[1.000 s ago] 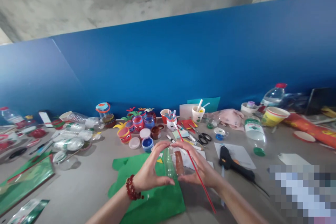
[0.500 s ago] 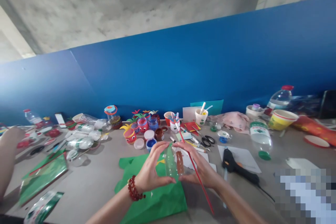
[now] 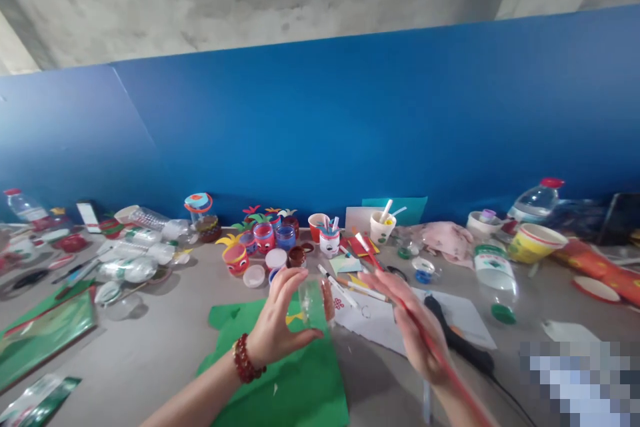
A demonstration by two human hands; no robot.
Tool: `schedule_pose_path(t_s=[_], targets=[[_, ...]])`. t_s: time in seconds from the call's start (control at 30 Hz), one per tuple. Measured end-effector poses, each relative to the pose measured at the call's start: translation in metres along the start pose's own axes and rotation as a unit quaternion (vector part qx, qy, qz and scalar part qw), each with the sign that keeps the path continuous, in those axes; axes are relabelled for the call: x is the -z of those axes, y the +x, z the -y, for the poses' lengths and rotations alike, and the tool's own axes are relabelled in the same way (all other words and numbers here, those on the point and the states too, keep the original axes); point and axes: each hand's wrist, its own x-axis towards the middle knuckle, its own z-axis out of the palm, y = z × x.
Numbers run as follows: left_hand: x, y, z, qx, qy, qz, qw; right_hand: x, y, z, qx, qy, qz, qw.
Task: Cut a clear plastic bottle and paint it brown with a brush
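Observation:
My left hand (image 3: 274,323), with a red bead bracelet at the wrist, holds a short clear plastic bottle section (image 3: 313,303) between thumb and fingers. Reddish-brown paint covers the right end of that section. Under the hand lies a green sheet (image 3: 295,390). Apart from the plastic, to its right, my right hand (image 3: 420,333) grips a paintbrush (image 3: 370,253) with a red handle and pale bristles; motion blurs it a little. Just beyond the left fingertips stand an open jar of brown paint (image 3: 297,256) and a blue paint jar, partly hidden by the fingers.
A black glue gun (image 3: 457,333) lies right of my right hand on white paper. Painted cups (image 3: 235,259) with paper leaves stand at the back. Clear bottles (image 3: 127,269) lie to the left. Markers (image 3: 340,285) and a white cup (image 3: 382,227) sit ahead; a green-capped bottle (image 3: 495,280) is farther right.
My right hand has left the plastic section and moved right with the paintbrush, which now slants along the hand. My left hand still holds the section. The view has shifted slightly.

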Motion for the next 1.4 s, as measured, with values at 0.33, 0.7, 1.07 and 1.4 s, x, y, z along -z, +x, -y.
schedule_pose_path(t_s=[0.33,0.7,1.07,1.4], targets=[[-0.007,-0.006,0.016,-0.002,0.030,-0.008,1.000,-0.015,0.011,0.015,-0.205,0.279,-0.171,0.922],[-0.007,-0.007,0.016,0.003,-0.003,0.022,1.000,-0.016,0.007,0.009,-0.202,0.220,-0.099,0.949],[-0.007,-0.006,0.013,-0.007,0.000,0.036,0.999,-0.023,-0.007,0.001,-0.208,0.240,-0.055,0.946],[-0.007,-0.006,0.012,-0.002,0.010,0.034,0.999,-0.026,-0.008,0.002,-0.226,0.238,-0.068,0.942]])
